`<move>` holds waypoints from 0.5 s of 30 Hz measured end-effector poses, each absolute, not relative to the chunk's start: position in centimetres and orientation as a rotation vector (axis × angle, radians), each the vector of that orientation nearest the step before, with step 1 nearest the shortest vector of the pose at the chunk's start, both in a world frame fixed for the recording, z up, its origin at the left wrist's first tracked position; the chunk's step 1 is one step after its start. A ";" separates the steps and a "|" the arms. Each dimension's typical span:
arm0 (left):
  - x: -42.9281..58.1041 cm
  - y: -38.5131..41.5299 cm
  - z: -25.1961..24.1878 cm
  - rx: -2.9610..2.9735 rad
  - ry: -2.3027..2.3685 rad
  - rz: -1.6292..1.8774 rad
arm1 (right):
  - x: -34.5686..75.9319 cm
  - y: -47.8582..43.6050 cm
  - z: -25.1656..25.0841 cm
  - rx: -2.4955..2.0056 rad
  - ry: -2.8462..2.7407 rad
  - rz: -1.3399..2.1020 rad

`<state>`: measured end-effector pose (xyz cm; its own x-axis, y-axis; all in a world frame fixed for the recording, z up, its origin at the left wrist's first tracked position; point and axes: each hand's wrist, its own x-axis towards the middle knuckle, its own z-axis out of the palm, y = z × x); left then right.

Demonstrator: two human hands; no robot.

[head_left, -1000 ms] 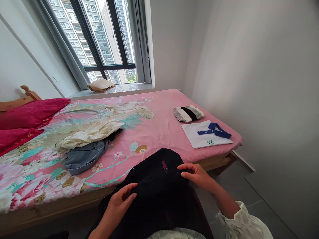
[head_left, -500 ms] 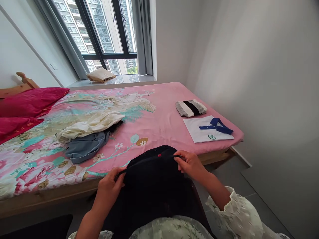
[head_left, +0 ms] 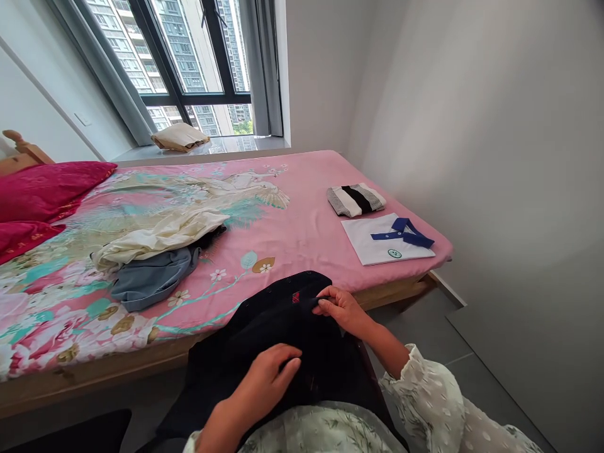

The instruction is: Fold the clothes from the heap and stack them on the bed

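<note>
A black garment with a small red mark near its upper part spreads over my lap and up against the side of the bed. My right hand pinches the garment's upper right edge between thumb and fingers. Lower on the cloth, my left hand lies over its middle, thumb and forefinger apart and the other fingers partly hidden. Beyond the garment, a folded white shirt with a blue collar lies near the bed's right corner, and a folded striped cloth sits just behind it.
The bed has a pink floral sheet and a wooden frame. On its left lie a cream garment, a grey-blue one and red pillows. A folded beige item rests on the window sill. A wall stands at the right.
My left hand has let go of the garment's left edge and moved right and down over the cloth. The right hand keeps its pinch. The view has shifted slightly.
</note>
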<state>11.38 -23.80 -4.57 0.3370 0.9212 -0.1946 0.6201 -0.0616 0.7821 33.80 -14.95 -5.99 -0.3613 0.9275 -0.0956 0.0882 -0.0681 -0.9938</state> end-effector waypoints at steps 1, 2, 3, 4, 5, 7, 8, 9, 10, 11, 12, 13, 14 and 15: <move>12.9 -23.1 -5.2 1.775 1.352 0.379 | 33.8 -15.0 -5.9 -1.116 -1.497 1.523; 14.2 -22.2 -6.0 1.759 1.365 0.319 | 33.7 -15.1 -5.7 -1.106 -1.494 1.534; 15.3 -21.2 -6.9 1.732 1.394 0.269 | 33.7 -15.1 -5.6 -1.099 -1.490 1.542; 16.2 -20.3 -7.7 1.702 1.422 0.224 | 33.8 -15.1 -5.6 -1.095 -1.485 1.547; 17.0 -19.5 -8.5 1.673 1.437 0.188 | 33.9 -15.1 -5.5 -1.094 -1.481 1.550; 17.8 -18.6 -9.4 1.632 1.437 0.155 | 34.2 -15.1 -5.6 -1.094 -1.473 1.552; 18.0 -18.6 -9.5 1.615 1.432 0.154 | 34.4 -15.2 -5.7 -1.096 -1.470 1.552; 18.1 -18.9 -9.3 1.599 1.424 0.160 | 34.6 -15.2 -5.9 -1.099 -1.466 1.552; 18.0 -19.3 -8.9 1.591 1.412 0.192 | 34.8 -15.4 -6.1 -1.101 -1.464 1.557; 17.9 -19.8 -8.3 1.596 1.398 0.257 | 35.0 -15.5 -6.2 -1.102 -1.462 1.568; 17.8 -20.4 -7.6 1.617 1.379 0.347 | 35.1 -15.8 -6.3 -1.103 -1.461 1.584; 17.6 -21.0 -6.9 1.654 1.357 0.448 | 35.3 -16.1 -6.3 -1.102 -1.465 1.602; 17.5 -21.6 -6.2 1.702 1.333 0.552 | 35.4 -16.4 -6.2 -1.101 -1.472 1.618; 17.4 -22.0 -5.7 1.753 1.316 0.645 | 35.5 -16.8 -6.0 -1.097 -1.488 1.629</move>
